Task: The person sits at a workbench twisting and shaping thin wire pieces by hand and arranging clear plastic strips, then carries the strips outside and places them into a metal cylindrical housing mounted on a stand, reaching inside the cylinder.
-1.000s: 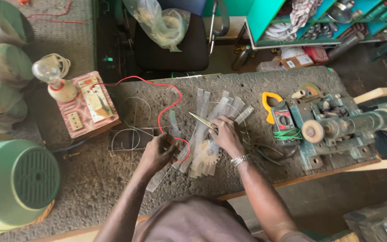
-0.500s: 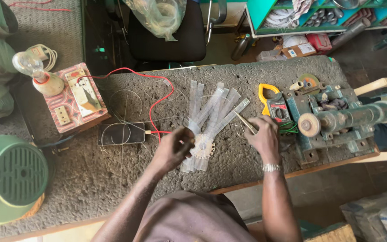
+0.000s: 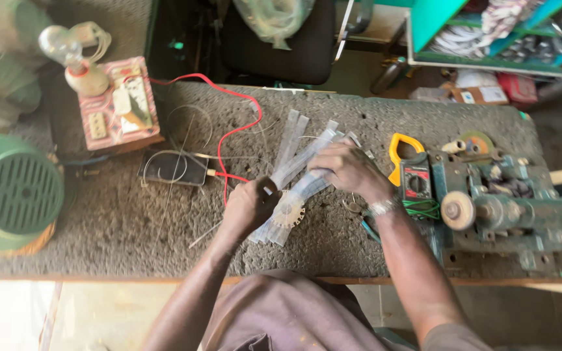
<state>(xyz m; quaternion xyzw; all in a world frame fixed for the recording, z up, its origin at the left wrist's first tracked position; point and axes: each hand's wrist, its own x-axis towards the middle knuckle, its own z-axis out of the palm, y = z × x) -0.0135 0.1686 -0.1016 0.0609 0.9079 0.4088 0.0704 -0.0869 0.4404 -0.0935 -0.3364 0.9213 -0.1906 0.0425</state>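
Your left hand (image 3: 250,203) fingers pinch the clear plastic strips (image 3: 297,170) near a small toothed disc (image 3: 289,213); your right hand (image 3: 349,169) fingers press closed on their upper ends, above the surface (image 3: 131,227).

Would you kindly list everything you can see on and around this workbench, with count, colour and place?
translucent strips: a fanned bundle, clear-whitish, bench centre, under both hands
toothed round piece: one, pale, at the base of the strips
red wire: one, red, looping from the switch board to bench centre
switch board: one, pink-red, back left
bulb in holder: one, clear and white, back left
fan housing: one, green, left edge
clamp meter: one, yellow and black, right of centre
winding machine: one, green-grey, right
bench: one, grey rough top
left hand: pinching the lower strips
right hand: gripping the upper strips
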